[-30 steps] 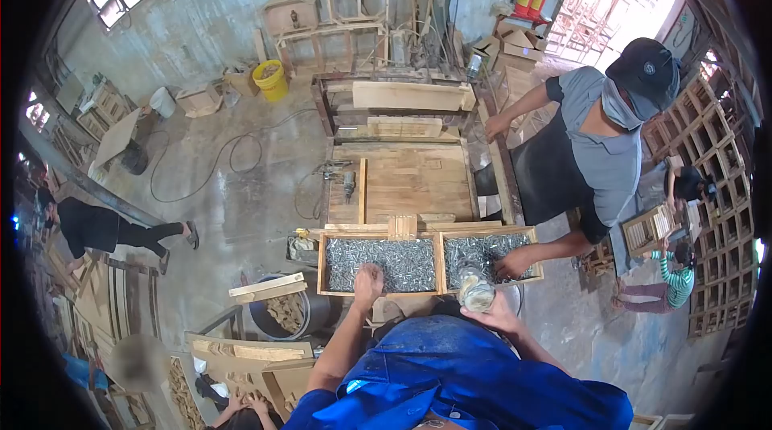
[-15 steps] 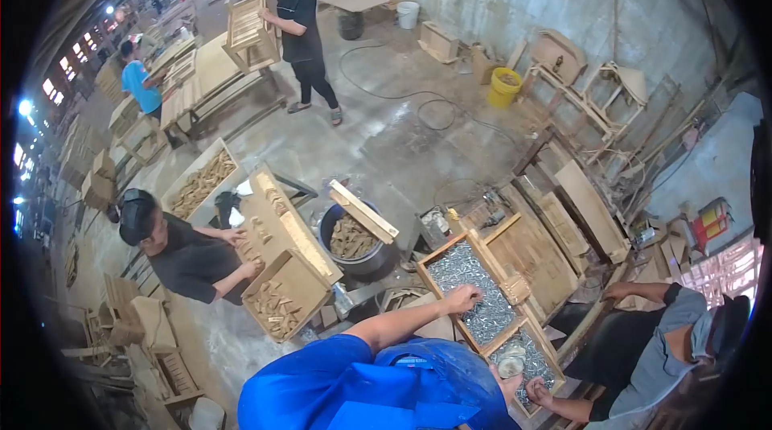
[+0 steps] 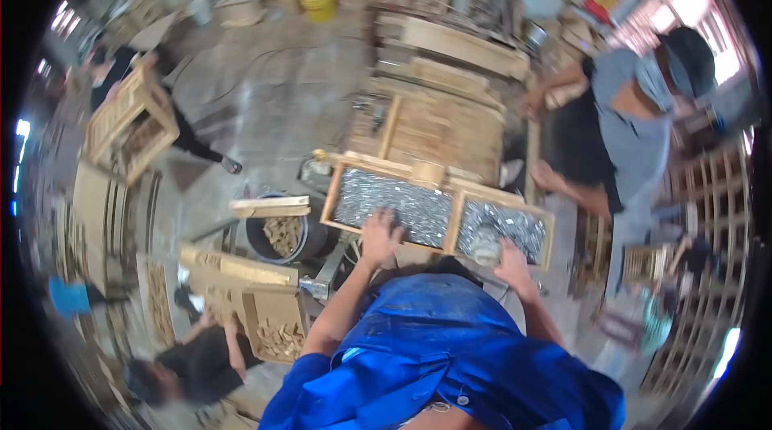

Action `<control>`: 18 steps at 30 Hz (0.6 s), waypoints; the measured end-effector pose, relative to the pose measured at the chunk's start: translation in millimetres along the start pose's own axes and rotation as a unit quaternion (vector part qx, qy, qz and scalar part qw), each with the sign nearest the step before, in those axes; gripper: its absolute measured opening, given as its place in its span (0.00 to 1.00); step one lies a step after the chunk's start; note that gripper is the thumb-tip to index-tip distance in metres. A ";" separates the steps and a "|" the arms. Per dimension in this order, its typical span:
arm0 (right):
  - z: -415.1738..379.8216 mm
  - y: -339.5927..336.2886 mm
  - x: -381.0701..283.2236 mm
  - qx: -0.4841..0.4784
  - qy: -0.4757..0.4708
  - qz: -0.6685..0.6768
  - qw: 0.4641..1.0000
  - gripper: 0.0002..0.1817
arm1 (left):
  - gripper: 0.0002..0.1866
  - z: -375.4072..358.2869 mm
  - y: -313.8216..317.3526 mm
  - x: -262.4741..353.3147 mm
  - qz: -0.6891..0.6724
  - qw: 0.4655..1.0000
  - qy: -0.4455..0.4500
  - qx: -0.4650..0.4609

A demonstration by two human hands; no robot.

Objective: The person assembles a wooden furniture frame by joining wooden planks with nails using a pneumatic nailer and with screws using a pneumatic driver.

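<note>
A wooden-framed box [image 3: 328,206] with two compartments lies in front of me, filled with small silvery metal pieces [image 3: 418,209] that look like screws. My left hand [image 3: 382,238] reaches over the near edge of the larger, left compartment. Its fingers are apart and touch the metal pieces, somewhat blurred. A round, pale, see-through jar [image 3: 486,245] stands in the smaller right compartment on more of the metal pieces. My right hand [image 3: 512,261] has its fingers against the jar's right side; the grip is partly blurred.
A wooden panel [image 3: 450,136] lies beyond the box. A co-worker in grey [image 3: 635,124] is close on the right. Left stand a dark tub [image 3: 314,241] of wood pieces and a carton [image 3: 299,309]. Another co-worker [image 3: 205,366] works there; one farther off carries a wooden frame [image 3: 129,120].
My view has turned to the right, so the box now lies straight ahead. My left hand has lowered its fingers onto the metal pieces. The grey-clad co-worker's hand has drawn back from the right compartment.
</note>
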State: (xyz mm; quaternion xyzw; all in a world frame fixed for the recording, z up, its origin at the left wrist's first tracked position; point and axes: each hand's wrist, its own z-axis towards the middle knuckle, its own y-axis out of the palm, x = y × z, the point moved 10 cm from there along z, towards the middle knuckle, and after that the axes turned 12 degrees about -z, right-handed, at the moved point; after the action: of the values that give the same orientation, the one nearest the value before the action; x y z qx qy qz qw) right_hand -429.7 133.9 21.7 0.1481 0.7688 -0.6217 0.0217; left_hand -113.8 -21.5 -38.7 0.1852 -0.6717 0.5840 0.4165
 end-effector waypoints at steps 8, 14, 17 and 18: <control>6.7 -4.1 19.2 -0.056 -0.046 -0.114 0.991 0.27 | 0.39 11.8 26.5 -5.6 0.123 0.991 -0.041 -0.012; 7.7 13.5 49.0 -0.017 -0.051 -0.088 0.995 0.26 | 0.36 12.8 34.2 -9.5 0.171 0.979 -0.103 -0.051; 8.3 15.5 58.8 0.023 -0.076 -0.081 0.994 0.25 | 0.35 16.3 35.9 -8.9 0.156 0.979 -0.128 -0.033; 10.8 21.9 65.7 0.017 -0.076 -0.073 0.994 0.25 | 0.34 16.5 35.1 -12.5 0.142 0.979 -0.144 -0.006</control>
State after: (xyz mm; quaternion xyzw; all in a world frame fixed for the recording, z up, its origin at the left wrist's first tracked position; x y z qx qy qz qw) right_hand -488.5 140.6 -15.8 0.0441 0.7632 -0.6439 0.0319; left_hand -138.0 -31.2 -70.0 0.1681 -0.7476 0.6003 0.2292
